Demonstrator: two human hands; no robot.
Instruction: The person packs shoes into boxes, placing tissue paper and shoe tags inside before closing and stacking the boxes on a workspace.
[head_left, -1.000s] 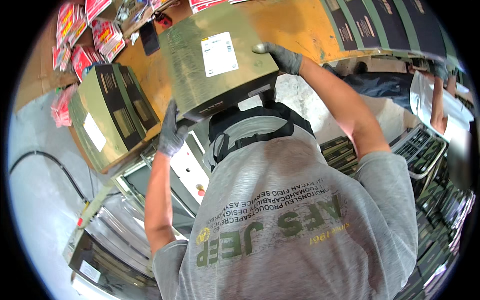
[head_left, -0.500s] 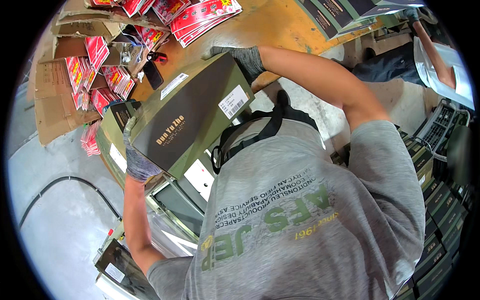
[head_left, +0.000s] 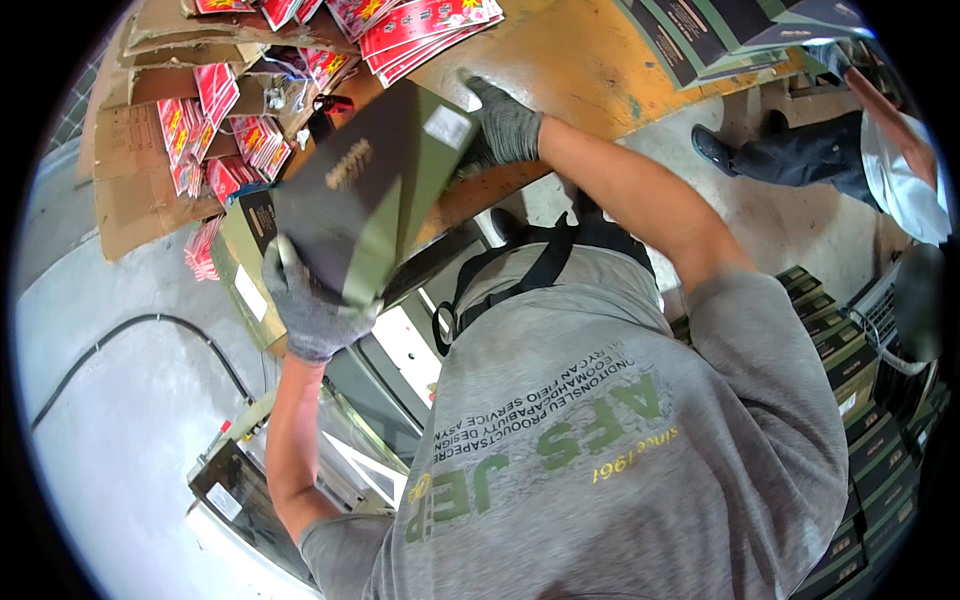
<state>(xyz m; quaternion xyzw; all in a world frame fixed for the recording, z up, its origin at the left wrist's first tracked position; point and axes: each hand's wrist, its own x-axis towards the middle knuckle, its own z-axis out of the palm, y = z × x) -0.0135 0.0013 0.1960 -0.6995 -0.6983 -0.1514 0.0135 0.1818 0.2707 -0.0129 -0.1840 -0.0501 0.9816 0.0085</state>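
A green and dark brown cardboard box (head_left: 315,200), with a white label on one end, is tilted between my hands above the table's near edge. My left hand (head_left: 312,305), in a grey glove, is closed on its near left corner. At the labelled end, my gloved right hand (head_left: 508,122) has its thumb stretched away from the box. Its other fingers are partly hidden against that end. A second green box (head_left: 240,255) lies beneath and left of the held one. The held box looks blurred.
Open brown cartons (head_left: 135,185) hold red printed packets (head_left: 260,145), and more red packets (head_left: 430,35) lie on the wooden table (head_left: 560,70). Green boxes stand at the far right (head_left: 690,35) and in stacks (head_left: 870,450) at right. A co-worker (head_left: 890,185) is beyond.
The held box has turned and tipped, its labelled end moving up. My left hand has shifted right along with it. My right thumb now sticks out from the box. The co-worker's leg has moved into view.
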